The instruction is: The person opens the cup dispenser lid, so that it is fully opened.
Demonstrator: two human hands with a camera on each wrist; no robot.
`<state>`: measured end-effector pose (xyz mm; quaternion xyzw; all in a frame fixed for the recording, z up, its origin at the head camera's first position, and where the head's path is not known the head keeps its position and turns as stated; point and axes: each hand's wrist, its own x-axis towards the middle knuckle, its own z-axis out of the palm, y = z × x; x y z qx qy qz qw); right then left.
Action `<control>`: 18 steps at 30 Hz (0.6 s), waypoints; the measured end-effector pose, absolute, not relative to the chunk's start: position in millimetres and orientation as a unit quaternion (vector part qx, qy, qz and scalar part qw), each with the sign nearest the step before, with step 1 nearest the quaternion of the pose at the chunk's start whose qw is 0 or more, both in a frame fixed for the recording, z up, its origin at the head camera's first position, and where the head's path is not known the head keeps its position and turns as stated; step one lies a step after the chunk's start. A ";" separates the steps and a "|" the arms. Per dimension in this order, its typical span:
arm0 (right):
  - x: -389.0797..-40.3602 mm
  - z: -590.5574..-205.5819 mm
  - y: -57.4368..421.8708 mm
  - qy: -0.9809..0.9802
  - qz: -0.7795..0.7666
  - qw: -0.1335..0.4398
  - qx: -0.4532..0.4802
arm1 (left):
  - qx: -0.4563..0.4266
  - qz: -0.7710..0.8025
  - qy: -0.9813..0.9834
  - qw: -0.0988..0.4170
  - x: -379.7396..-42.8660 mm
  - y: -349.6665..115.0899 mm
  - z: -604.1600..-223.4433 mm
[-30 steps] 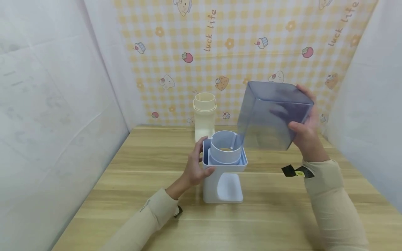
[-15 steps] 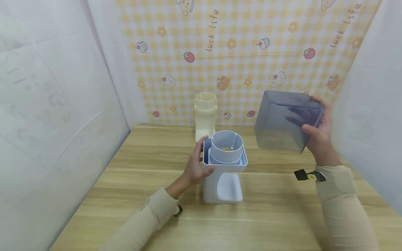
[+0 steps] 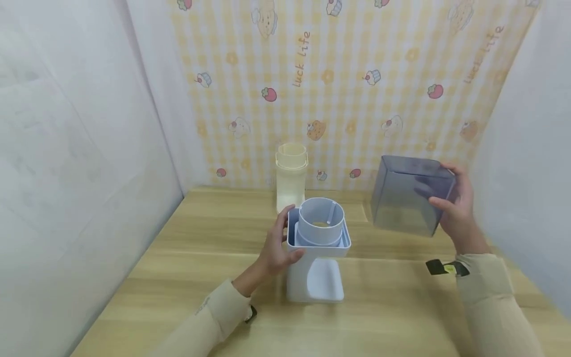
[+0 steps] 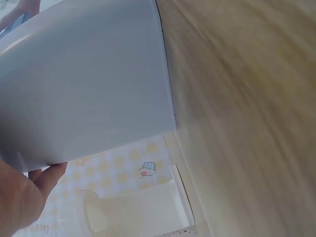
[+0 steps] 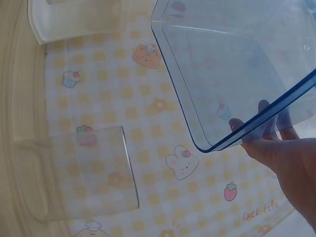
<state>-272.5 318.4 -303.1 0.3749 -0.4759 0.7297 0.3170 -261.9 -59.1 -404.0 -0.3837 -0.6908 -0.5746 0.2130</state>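
Observation:
A white dispenser stand (image 3: 318, 248) stands upright on the table, with a square tray top, a round collar and a shallow dished foot. My left hand (image 3: 275, 245) grips its top from the left, thumb at the front rim and fingers round the side. In the left wrist view the stand's smooth wall (image 4: 89, 84) fills the upper left. My right hand (image 3: 459, 208) holds a clear bluish square container (image 3: 408, 198) by its right side, tilted, well right of the stand. The right wrist view looks into its open mouth, with fingers seen through the wall.
Behind the stand is a cream dispenser stand (image 3: 291, 178) with a round collar and a thin wire handle. A clear see-through container (image 5: 98, 173) stands at the back of the table, by the checked cloth (image 5: 153, 103). White sheets (image 3: 76, 173) hang at both sides.
My right hand has carried the bluish container right and down, away from the white stand. The left hand keeps its grip. The head view has tilted up slightly.

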 end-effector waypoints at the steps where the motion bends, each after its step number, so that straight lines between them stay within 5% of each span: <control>1: -271.4 -306.2 320.5 -0.486 0.725 0.317 0.372 | -0.384 -0.576 -0.690 0.210 -259.8 -59.1 -405.8; 8: -266.6 -323.8 331.2 -0.472 0.762 0.217 0.387 | -0.379 -0.578 -0.694 0.203 -250.5 -59.5 -413.6; 18: -278.1 -342.9 348.9 -0.525 0.724 0.222 0.389 | -0.386 -0.569 -0.695 0.210 -258.5 -60.0 -407.9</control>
